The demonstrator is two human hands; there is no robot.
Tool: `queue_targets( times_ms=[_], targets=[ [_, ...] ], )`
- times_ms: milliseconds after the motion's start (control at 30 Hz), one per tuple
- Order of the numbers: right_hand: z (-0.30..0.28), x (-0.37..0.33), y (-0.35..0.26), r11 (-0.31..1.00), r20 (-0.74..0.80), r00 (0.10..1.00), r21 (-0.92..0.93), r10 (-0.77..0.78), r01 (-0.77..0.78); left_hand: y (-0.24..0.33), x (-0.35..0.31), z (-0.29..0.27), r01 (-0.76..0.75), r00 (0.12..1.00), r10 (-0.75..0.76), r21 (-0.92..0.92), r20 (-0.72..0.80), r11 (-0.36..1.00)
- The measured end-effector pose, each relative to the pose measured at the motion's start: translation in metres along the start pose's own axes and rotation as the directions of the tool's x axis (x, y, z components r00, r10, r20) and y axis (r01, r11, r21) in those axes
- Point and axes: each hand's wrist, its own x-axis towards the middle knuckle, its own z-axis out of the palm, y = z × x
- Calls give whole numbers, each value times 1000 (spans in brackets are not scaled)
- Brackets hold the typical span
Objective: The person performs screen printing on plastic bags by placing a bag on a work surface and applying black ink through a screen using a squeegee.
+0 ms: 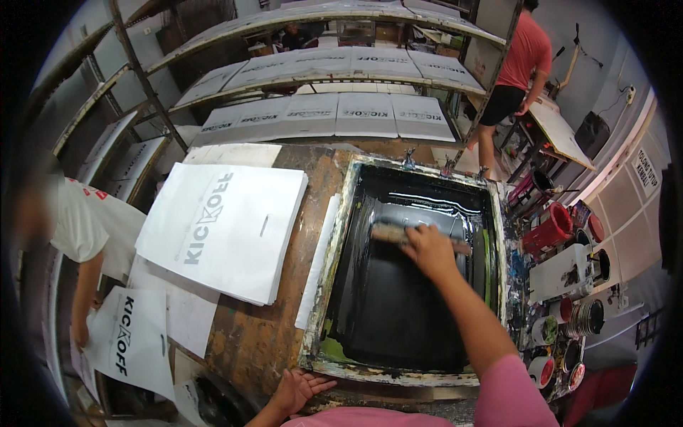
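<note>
My right hand [431,253] grips the wooden handle of a squeegee [390,234]. The squeegee lies crosswise in the upper half of a screen-printing frame [321,292], on a mesh coated with black ink [398,306]. Wet ink shines along the far side of the mesh, and green patches show at its right edge and lower left corner. My left hand [304,391] rests by the frame's near left corner, fingers stretched out and holding nothing. White paper shows under the frame's left side; whatever lies beneath the mesh is hidden.
A stack of printed white sheets [220,228] sits left of the frame on a worn wooden table [263,341]. At left, a co-worker's hand [80,333] holds a printed sheet [128,338]. Ink pots [551,228] crowd the right side. Racks [320,77] of printed sheets stand behind; another person walks at back right.
</note>
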Motion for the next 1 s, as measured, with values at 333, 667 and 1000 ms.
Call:
queue_targets(
  times_ms=[333, 667, 1000],
  targets=[
    [-22, 92, 62, 995, 74, 995, 82, -70, 64, 3, 2, -4, -74, 869, 122, -118, 479, 990],
    [-42, -66, -53, 998, 138, 990, -53, -23, 31, 5, 3, -4, -67, 808, 69, -26, 585, 997],
    [-210, -166, -162, 999, 50, 998, -29, 31, -30, 45, -14, 65, -201, 610, 132, -9, 781, 979]
  ],
)
